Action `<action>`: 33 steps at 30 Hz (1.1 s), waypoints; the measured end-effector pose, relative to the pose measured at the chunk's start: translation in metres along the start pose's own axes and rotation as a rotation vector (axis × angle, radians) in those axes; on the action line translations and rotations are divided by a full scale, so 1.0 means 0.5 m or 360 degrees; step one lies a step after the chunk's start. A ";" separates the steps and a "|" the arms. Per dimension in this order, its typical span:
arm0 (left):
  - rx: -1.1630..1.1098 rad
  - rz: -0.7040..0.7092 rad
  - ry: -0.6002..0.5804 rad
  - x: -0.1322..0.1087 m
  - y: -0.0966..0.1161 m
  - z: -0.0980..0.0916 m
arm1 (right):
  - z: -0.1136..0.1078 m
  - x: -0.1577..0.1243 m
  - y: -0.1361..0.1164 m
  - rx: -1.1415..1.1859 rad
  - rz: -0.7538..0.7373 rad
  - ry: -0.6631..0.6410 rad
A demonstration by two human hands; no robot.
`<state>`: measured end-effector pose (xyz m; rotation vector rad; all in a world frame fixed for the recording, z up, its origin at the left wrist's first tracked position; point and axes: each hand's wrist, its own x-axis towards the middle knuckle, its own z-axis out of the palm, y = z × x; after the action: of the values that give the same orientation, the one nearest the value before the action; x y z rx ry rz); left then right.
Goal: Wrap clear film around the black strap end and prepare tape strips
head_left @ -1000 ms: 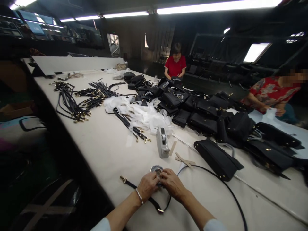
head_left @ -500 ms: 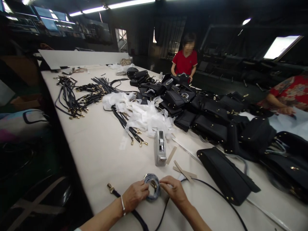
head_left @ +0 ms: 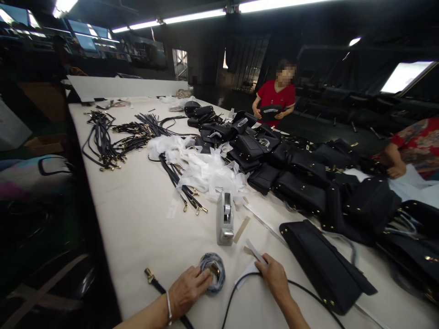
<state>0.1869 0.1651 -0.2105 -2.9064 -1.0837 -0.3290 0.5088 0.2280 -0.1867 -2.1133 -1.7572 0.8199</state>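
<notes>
My left hand [head_left: 190,289] rests at the near left side of a bluish-grey ring-shaped coil [head_left: 221,278], its fingers closed over the rim. Gold metal shows inside the ring. To the right, my right hand [head_left: 275,278] pinches a pale narrow strip [head_left: 255,251] between thumb and fingers. A white paper piece [head_left: 242,277] lies beside that hand, with a thin black cord [head_left: 230,297] across it. Under my left wrist runs a black strap [head_left: 157,285] with a gold clip end. Just beyond the coil stands a grey tape dispenser [head_left: 225,221].
A flat black bag [head_left: 318,262] lies at right, before a long heap of black bags [head_left: 302,192]. Crumpled white wrapping [head_left: 209,169] and bundled straps [head_left: 103,137] cover the table farther off. A person in red [head_left: 277,98] holds a bag; another sits at right.
My right hand has left the coil, moved right and picked up a strip from the crossed strips. My left hand stays at the coil. The far person has lifted a black bag.
</notes>
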 end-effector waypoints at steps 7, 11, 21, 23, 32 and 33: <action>-0.0541 -0.0158 -0.0078 0.017 -0.006 0.021 | -0.041 -0.032 -0.025 0.0327 -0.0060 0.0010; -0.0817 -0.0427 -0.0021 0.049 -0.002 0.022 | -0.050 -0.095 -0.069 0.0508 -0.0054 -0.0053; -0.2078 -0.1254 0.0199 0.095 0.066 -0.142 | -0.036 -0.231 -0.148 0.0963 0.0084 -0.0039; -0.2494 -0.1299 0.0330 0.091 0.092 -0.172 | -0.045 -0.245 -0.171 0.1008 0.0063 -0.0038; -0.3088 -0.1163 0.0552 0.084 0.144 -0.233 | -0.051 -0.280 -0.271 0.1425 -0.0130 -0.0313; -0.3034 -0.1126 0.0519 0.083 0.141 -0.242 | -0.051 -0.283 -0.271 0.1482 -0.0139 -0.0389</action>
<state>0.2404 0.1270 -0.0801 -2.5329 -2.5050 -3.1295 0.3993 0.1262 -0.0576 -1.3393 -1.1633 1.5326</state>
